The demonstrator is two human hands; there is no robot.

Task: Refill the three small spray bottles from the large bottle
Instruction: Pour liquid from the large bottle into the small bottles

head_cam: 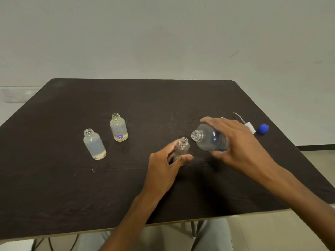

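My right hand (pixel 237 147) grips the large clear bottle (pixel 208 137), tipped on its side with its open mouth pointing left, just right of and level with a small clear bottle (pixel 182 148). My left hand (pixel 166 165) holds that small bottle upright on the table, thumb and fingers around its lower body. Two more uncapped small bottles stand at the left: a frosted one (pixel 94 144) and one with purple flowers (pixel 118 128). Both show a little liquid at the bottom.
A blue cap (pixel 263 128) and white spray heads with thin tubes (pixel 249 126) lie at the right, behind my right hand. The dark table (pixel 72 196) ends close to my body; a pale wall stands behind it.
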